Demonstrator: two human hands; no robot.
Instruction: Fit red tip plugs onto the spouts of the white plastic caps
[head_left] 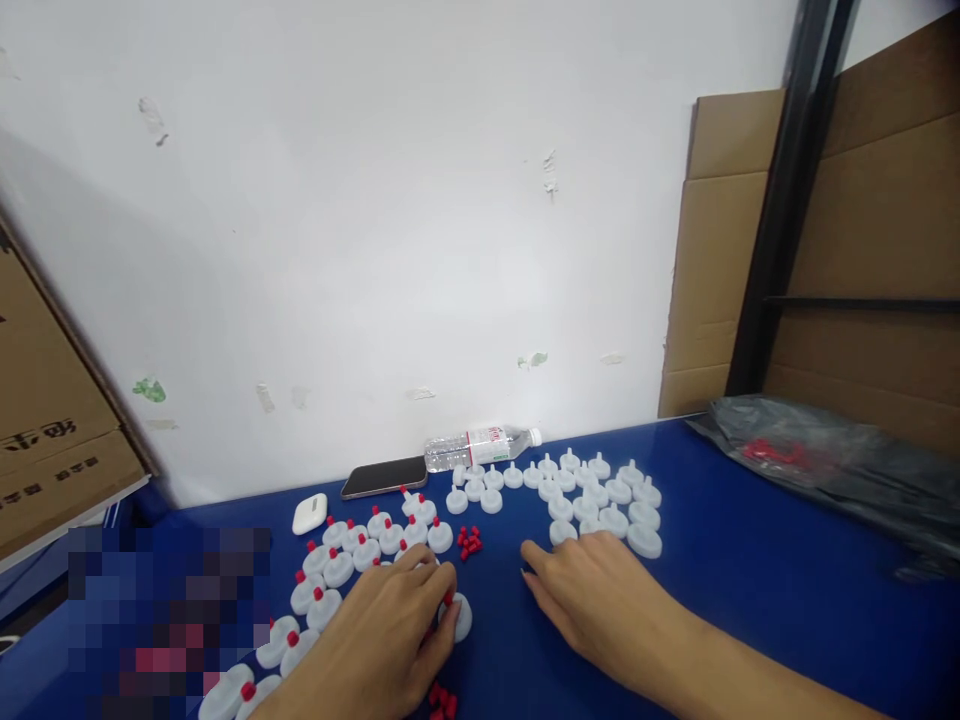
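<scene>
My left hand [397,620] is closed, with thumb and forefinger pinching a small red tip cap [448,599] at the nozzle of a white round nozzle cap [463,618]. Around it on the left stand many white nozzle caps with red tips [338,568]. My right hand [592,590] hovers low over the blue table, its thumb and forefinger slightly apart with nothing visible between them; its other fingers are hidden. Just beyond it is a cluster of white nozzle caps without red tips [618,491]. Loose red tip caps lie in one small pile [469,543] and another [442,700].
Along the wall lie a clear water bottle [487,447], a phone [384,477] and a white earphone case [310,514]. A grey plastic bag [840,470] with red pieces covers the right of the blue table [750,590]. Cardboard [716,250] and a dark post [780,200] stand behind it.
</scene>
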